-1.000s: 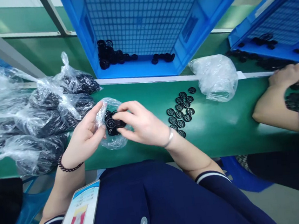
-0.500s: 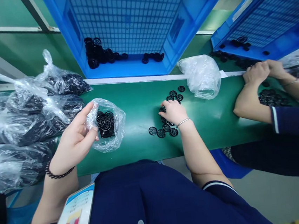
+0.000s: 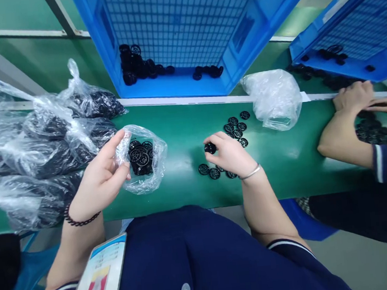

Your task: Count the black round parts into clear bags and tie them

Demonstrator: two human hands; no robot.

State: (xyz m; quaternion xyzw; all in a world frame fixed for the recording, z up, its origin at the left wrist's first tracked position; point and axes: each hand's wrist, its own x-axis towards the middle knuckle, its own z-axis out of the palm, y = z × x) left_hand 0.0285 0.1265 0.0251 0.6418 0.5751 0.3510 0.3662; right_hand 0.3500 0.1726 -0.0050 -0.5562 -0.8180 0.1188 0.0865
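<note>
My left hand (image 3: 109, 173) pinches the near-left rim of a clear plastic bag (image 3: 159, 159), keeping its mouth wide. Inside the bag lies a heap of black spoked plastic wheels (image 3: 141, 157). Over the green table, my right hand (image 3: 230, 154) grips a black wheel (image 3: 210, 148) between thumb and fingers; whether more than one is held I cannot tell. Several loose wheels (image 3: 214, 173) lie just below that hand, partly hidden by it, and another group of wheels (image 3: 234, 127) is spread beyond it.
Tied bags of black parts (image 3: 43, 150) are piled at the left. A tilted blue crate (image 3: 174, 85) with some black parts stands behind the table (image 3: 184, 191). A crumpled plastic bag (image 3: 276, 98) lies right of the wheels. At the right, a co-worker's hands (image 3: 355, 97) are beside another crate (image 3: 343, 66).
My right hand has drawn back from the loose wheels and now has a black wheel in its fingers. The left hand keeps its hold on the bag. The view has shifted slightly.
</note>
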